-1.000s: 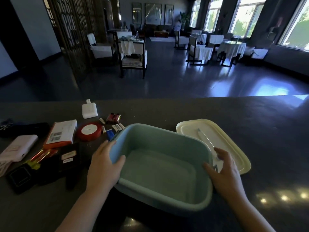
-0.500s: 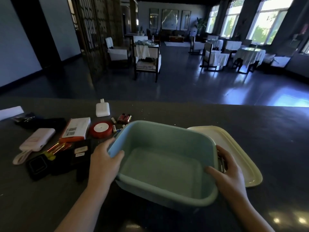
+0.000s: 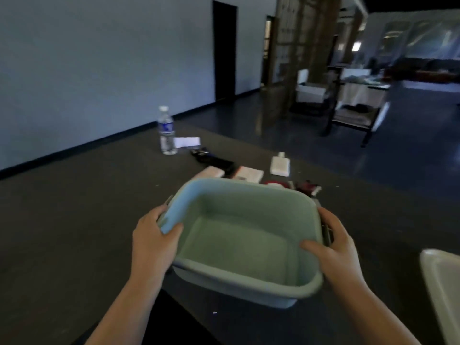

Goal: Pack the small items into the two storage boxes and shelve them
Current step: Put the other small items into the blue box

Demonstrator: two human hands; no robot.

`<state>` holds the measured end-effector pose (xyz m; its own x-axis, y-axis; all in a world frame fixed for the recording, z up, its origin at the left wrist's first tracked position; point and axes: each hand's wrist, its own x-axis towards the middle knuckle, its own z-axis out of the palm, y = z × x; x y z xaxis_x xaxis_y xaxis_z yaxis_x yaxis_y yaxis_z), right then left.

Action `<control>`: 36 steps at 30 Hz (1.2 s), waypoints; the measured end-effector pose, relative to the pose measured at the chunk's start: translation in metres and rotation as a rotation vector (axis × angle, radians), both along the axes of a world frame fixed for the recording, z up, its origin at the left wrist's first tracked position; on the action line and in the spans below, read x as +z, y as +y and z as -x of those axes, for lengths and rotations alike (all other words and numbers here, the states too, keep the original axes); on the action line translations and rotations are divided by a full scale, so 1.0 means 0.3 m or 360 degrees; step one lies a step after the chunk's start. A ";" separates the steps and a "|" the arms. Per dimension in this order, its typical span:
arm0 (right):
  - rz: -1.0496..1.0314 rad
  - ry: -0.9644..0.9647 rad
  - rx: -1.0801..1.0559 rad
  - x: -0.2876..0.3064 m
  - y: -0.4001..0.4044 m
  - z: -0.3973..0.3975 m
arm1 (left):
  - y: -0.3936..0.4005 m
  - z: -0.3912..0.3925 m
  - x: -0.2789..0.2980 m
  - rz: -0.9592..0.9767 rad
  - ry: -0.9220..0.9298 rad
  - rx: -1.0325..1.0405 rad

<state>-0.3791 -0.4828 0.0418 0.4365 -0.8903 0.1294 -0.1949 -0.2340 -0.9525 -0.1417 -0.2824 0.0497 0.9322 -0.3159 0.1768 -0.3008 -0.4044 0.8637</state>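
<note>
The dark counter [image 3: 74,220] now stretches farther left of the green storage box [image 3: 244,245] than a second ago, with a water bottle [image 3: 167,130] newly in sight beyond it. The box stays between both hands but now covers part of the small items [image 3: 278,168] behind it; the cream lid [image 3: 443,282] sits well right, cut by the edge. The left hand [image 3: 154,242] and right hand [image 3: 336,250] still grip opposite rims, thumbs hooked inside.
</note>
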 end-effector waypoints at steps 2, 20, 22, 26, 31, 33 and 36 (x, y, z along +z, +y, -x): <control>-0.0027 0.0003 0.0159 -0.013 0.047 -0.133 | 0.122 -0.066 -0.004 -0.0019 0.0010 0.0135; -0.0134 0.0140 0.0525 -0.148 0.482 -1.045 | 0.714 -0.696 -0.108 -0.0173 0.0069 0.0601; -0.0142 0.0118 0.0490 -0.146 0.493 -1.081 | 0.705 -0.725 -0.108 -0.0230 -0.0033 0.0611; -0.0186 0.0050 0.0378 -0.151 0.526 -1.145 | 0.652 -0.728 -0.117 -0.0500 -0.0393 0.0602; -0.0230 -0.0108 0.0250 -0.169 0.598 -1.204 | 0.516 -0.635 -0.153 -0.0473 -0.0592 0.0235; -0.0190 -0.0050 0.0258 -0.172 0.609 -1.219 | 0.490 -0.656 -0.156 -0.0430 -0.0606 0.0211; -0.0080 0.0199 0.0366 -0.162 0.605 -1.225 | 0.489 -0.749 -0.151 -0.0466 -0.0602 0.0097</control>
